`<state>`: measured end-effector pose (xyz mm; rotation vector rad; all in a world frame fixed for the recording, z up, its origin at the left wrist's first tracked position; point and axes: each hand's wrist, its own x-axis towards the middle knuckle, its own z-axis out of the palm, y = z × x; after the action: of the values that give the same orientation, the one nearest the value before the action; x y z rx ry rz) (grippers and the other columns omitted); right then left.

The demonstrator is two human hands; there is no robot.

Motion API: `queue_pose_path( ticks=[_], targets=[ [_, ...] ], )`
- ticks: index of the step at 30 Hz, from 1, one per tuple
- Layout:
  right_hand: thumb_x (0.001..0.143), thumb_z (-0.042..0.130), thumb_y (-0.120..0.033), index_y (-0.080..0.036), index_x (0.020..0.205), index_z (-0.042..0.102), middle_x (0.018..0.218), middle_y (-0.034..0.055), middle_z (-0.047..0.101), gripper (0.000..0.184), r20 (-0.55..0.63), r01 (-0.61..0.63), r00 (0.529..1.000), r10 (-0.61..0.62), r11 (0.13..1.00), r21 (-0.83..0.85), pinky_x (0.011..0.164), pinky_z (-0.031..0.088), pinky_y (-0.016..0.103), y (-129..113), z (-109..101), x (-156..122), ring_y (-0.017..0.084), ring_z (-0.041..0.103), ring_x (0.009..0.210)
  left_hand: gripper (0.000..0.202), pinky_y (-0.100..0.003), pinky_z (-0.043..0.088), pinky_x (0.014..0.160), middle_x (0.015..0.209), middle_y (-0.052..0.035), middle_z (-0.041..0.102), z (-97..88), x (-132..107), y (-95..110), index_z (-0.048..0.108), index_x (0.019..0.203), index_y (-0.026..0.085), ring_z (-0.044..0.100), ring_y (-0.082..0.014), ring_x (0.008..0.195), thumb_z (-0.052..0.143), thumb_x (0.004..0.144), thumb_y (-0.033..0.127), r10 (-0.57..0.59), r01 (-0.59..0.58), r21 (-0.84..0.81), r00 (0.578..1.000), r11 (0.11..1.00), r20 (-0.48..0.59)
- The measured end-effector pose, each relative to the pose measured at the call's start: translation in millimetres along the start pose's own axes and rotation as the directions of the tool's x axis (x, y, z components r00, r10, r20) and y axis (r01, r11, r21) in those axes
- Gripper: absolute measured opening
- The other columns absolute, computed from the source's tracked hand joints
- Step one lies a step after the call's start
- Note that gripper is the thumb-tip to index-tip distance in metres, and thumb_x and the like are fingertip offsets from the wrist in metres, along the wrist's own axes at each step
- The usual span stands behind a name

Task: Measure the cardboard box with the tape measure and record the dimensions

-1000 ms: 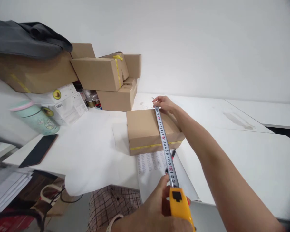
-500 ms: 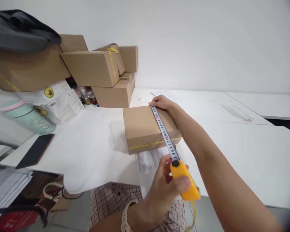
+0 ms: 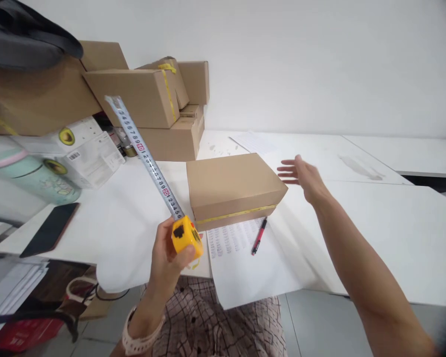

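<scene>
My left hand (image 3: 167,263) grips a yellow tape measure (image 3: 186,239) by its case. Its metal blade (image 3: 144,158) is pulled out and slants up to the left, clear of the cardboard box. That closed box (image 3: 230,181) lies on the table in front of me, with a yellow strip along its near side. Fingers spread, my right hand (image 3: 305,177) hovers just right of the box and holds nothing. Below the box, a red and black pen (image 3: 259,237) rests on a sheet of paper (image 3: 252,277) with handwritten rows, partly under the box.
Stacked cardboard boxes (image 3: 130,99) stand at the back left. Nearby are a white box with avocado pictures (image 3: 92,158), a mint green bottle (image 3: 40,178) and a dark phone (image 3: 51,230). Another paper (image 3: 256,143) lies behind the box, against a white wall.
The tape blade has come off the box and swung left with my left hand. My right hand has let go of the blade's end and moved right, opening. The pen has come into view.
</scene>
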<state>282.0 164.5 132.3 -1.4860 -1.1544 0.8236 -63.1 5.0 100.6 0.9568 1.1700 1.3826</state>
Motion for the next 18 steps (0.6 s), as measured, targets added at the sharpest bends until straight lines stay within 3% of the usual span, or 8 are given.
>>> queue_pose_path(
  ticks=[3, 8, 11, 14, 16, 18],
  targets=[
    [0.094, 0.033, -0.079, -0.023, 0.134, 0.064, 0.134, 0.0153, 0.068, 0.075, 0.141, -0.025, 0.99, 0.029, 0.999, -0.032, 0.089, 0.057, 0.043, 6.5, 2.1, -33.4, 0.029, 0.07, 0.111, 0.062, -0.042, 0.062, 0.078, 0.116, -0.0073, 0.065, -5.7, 23.7, -6.7, 0.05, 0.121, 0.023, 0.074, -0.0289, 0.093, 0.082, 0.072, 0.044, -0.006, 0.008, -0.036, 0.998, 0.999, 0.059],
    [0.091, 0.045, -0.077, -0.028, 0.135, 0.065, 0.144, 0.0087, 0.063, 0.069, 0.198, 0.202, 0.969, -0.15, 0.938, -0.28, 0.093, 0.054, 0.044, -34.4, 10.8, -40.8, 0.034, 0.062, 0.125, 0.056, -0.039, 0.063, 0.071, 0.102, -0.002, 0.067, -4.7, 66.1, 15.5, 0.054, 0.109, 0.022, 0.074, -0.0224, 0.075, 0.084, 0.065, 0.04, 0.069, -0.058, -0.075, 0.987, 0.995, 0.143],
    [0.094, 0.045, -0.07, -0.028, 0.127, 0.071, 0.135, 0.0092, 0.069, 0.059, 0.209, 0.309, 0.95, -0.231, 0.787, -0.534, 0.095, 0.049, 0.047, -63.6, 17.9, -23.1, 0.035, 0.064, 0.117, 0.051, -0.036, 0.063, 0.066, 0.1, -0.003, 0.068, 4.1, 95.3, 41.7, 0.058, 0.104, 0.019, 0.073, -0.0198, 0.068, 0.082, 0.067, 0.042, 0.134, -0.124, -0.067, 0.977, 0.99, 0.167],
    [0.098, 0.037, -0.065, -0.023, 0.11, 0.076, 0.115, 0.0144, 0.075, 0.058, 0.204, 0.301, 0.951, -0.231, 0.557, -0.774, 0.089, 0.047, 0.049, -79.5, 34.7, 0.2, 0.036, 0.066, 0.106, 0.049, -0.034, 0.063, 0.062, 0.096, -0.0044, 0.068, 16.4, 120.6, 62.2, 0.06, 0.1, 0.016, 0.072, -0.0196, 0.065, 0.08, 0.069, 0.048, 0.127, -0.125, -0.023, 0.976, 0.992, 0.179],
    [0.101, 0.032, -0.059, -0.019, 0.099, 0.076, 0.108, 0.0178, 0.075, 0.06, 0.185, 0.303, 0.937, -0.295, 0.428, -0.852, 0.086, 0.046, 0.049, -82.7, 49.6, 16.0, 0.038, 0.064, 0.106, 0.048, -0.034, 0.062, 0.061, 0.091, -0.0034, 0.067, 24.2, 128.1, 68.9, 0.059, 0.098, 0.016, 0.072, -0.0192, 0.064, 0.08, 0.069, 0.048, 0.138, -0.14, 0.003, 0.977, 0.99, 0.16],
    [0.103, 0.03, -0.048, -0.017, 0.094, 0.075, 0.108, 0.0196, 0.075, 0.055, 0.204, 0.357, 0.89, -0.409, 0.345, -0.868, 0.088, 0.044, 0.047, -82.5, 64.8, 31.1, 0.038, 0.06, 0.112, 0.048, -0.034, 0.062, 0.063, 0.093, -0.0021, 0.067, 31.0, 125.4, 68.8, 0.057, 0.1, 0.018, 0.071, -0.0177, 0.065, 0.082, 0.068, 0.044, 0.201, -0.203, 0.003, 0.97, 0.979, 0.138]
  ],
)
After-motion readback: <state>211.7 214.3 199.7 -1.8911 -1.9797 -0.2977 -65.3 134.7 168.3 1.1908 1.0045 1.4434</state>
